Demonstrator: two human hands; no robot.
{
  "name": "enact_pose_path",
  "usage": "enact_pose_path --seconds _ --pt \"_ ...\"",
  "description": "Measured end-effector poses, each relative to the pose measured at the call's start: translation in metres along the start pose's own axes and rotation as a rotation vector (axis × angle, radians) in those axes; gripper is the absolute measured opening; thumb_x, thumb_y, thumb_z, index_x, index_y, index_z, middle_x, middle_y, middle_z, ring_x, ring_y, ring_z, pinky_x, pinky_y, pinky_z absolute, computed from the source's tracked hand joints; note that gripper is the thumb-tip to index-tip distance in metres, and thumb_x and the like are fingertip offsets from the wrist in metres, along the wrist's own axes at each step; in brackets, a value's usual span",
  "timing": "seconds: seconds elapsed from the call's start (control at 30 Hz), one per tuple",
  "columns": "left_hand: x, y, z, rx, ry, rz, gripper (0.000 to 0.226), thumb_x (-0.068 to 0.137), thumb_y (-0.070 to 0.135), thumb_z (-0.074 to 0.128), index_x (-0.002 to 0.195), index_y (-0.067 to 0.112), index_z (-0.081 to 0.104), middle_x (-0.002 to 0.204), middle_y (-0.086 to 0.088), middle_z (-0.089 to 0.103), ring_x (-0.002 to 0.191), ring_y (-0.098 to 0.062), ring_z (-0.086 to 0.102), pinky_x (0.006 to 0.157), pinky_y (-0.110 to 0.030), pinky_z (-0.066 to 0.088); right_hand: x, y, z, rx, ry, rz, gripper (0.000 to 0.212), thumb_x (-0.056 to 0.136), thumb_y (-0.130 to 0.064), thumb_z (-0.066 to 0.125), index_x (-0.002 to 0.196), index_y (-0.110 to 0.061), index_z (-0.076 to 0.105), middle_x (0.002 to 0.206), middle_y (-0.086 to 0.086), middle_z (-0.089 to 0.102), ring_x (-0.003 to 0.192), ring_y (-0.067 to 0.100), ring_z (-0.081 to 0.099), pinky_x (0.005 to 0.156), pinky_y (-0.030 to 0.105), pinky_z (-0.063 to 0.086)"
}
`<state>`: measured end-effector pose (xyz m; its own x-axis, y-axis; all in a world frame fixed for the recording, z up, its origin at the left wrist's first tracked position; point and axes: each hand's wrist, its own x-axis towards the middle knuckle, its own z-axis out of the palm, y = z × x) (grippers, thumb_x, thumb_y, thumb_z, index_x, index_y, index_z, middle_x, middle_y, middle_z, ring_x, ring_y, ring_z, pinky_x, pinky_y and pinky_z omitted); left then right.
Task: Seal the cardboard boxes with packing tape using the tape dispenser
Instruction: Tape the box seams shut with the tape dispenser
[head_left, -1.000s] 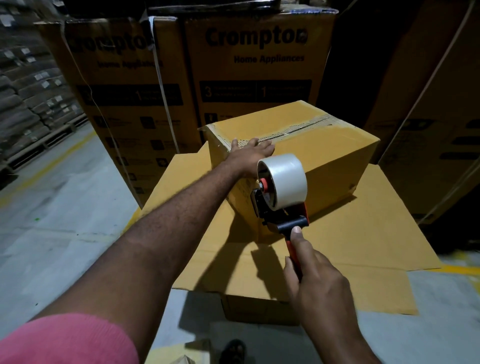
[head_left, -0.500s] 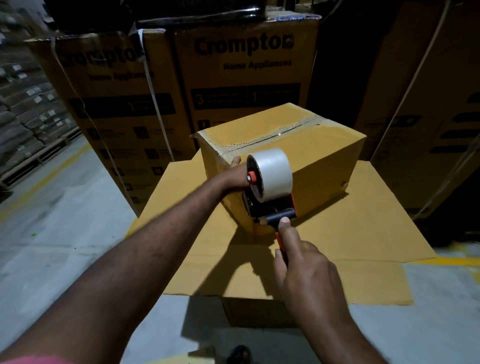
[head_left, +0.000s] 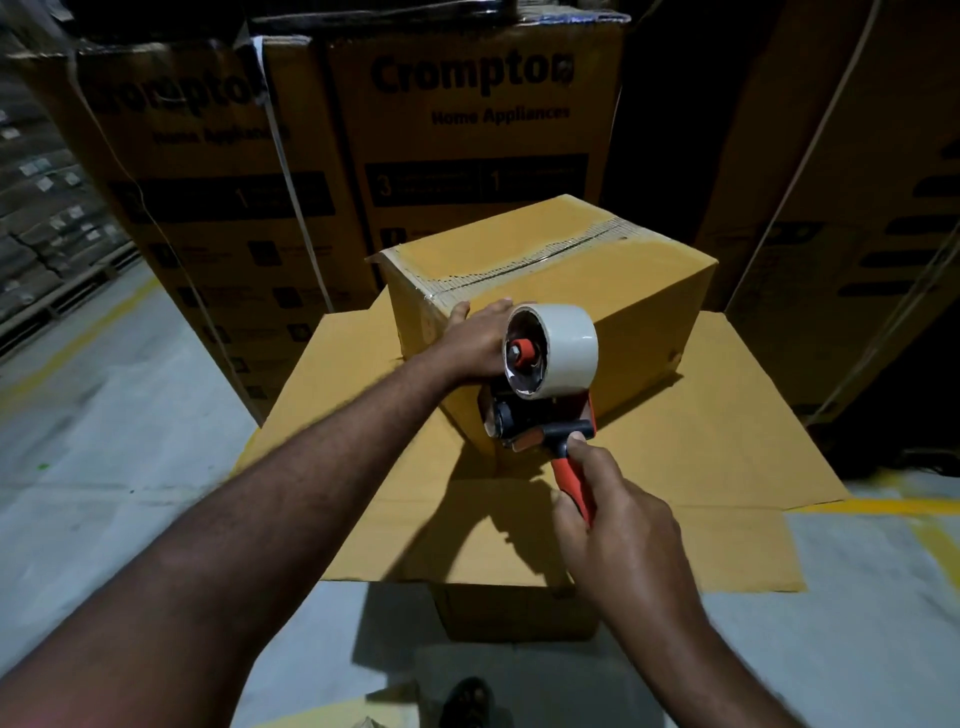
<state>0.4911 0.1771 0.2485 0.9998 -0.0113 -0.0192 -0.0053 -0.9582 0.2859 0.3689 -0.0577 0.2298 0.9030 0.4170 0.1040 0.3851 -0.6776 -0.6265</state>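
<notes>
Right now your left hand (head_left: 480, 340) lies flat on the near top edge of the box (head_left: 623, 291), fingers stretched out and partly hidden behind the tape roll (head_left: 563, 348). Your right hand (head_left: 618, 525) is wrapped round the orange handle of the tape dispenser (head_left: 540, 421), thumb on its grey bar, its head at the box's near corner. The box sits on a flat cardboard sheet (head_left: 727, 441), with tall printed cartons (head_left: 467, 135) behind.
</notes>
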Motion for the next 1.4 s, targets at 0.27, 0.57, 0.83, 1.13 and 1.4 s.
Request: enact_pose_path --seconds 0.27,0.57,0.83,1.13,1.4 --pt "0.003 -0.010 -0.015 -0.022 -0.172 0.030 0.066 0.096 0.047 0.062 0.154 0.038 0.034 0.167 0.004 0.022 0.154 -0.016 0.010 0.119 -0.060 -0.014 0.005 -0.014 -0.064 0.071 -0.027 -0.026 0.060 0.092 -0.041 0.062 0.145 -0.047 0.034 0.109 -0.008 0.057 0.078 0.005 0.059 0.055 0.015 0.047" --pt "-0.007 -0.036 -0.048 0.304 -0.362 0.020 0.088 0.096 0.038 0.064 0.160 0.037 0.004 0.167 0.020 -0.005 0.155 -0.015 -0.005 0.119 -0.066 -0.010 0.065 -0.020 -0.068 0.455 0.217 -0.168 0.058 0.088 -0.038 0.068 0.142 -0.042 0.046 0.125 -0.008 0.055 0.091 0.020 0.068 0.059 0.037 0.060" --pt "-0.042 -0.066 0.036 -0.476 0.542 -0.078 0.058 0.095 0.054 0.052 0.141 0.019 0.059 0.160 0.003 0.036 0.152 -0.005 0.010 0.124 -0.045 0.015 0.154 -0.037 0.012 0.629 0.286 -0.297 0.057 0.090 -0.027 0.070 0.143 -0.027 0.050 0.126 -0.009 0.060 0.095 -0.010 0.062 0.068 0.015 0.054" --pt "-0.030 -0.058 0.055 -0.848 0.771 -0.290 0.062 0.102 0.052 0.041 0.156 0.022 0.035 0.165 0.010 0.024 0.146 0.009 0.020 0.105 0.002 0.022 0.227 -0.060 0.057 0.613 0.279 -0.365 0.055 0.091 -0.022 0.070 0.142 -0.025 0.049 0.134 -0.005 0.057 0.110 0.000 0.061 0.080 0.014 0.053" --pt "-0.029 -0.067 0.019 -1.003 0.436 -0.307 0.078 0.095 0.064 0.031 0.161 0.028 0.010 0.167 0.018 0.003 0.144 0.012 0.005 0.112 -0.013 0.010 0.227 -0.053 0.075 0.680 0.270 -0.272 0.055 0.093 -0.019 0.067 0.145 -0.021 0.048 0.104 -0.016 0.066 0.070 0.019 0.069 0.058 0.040 0.060"
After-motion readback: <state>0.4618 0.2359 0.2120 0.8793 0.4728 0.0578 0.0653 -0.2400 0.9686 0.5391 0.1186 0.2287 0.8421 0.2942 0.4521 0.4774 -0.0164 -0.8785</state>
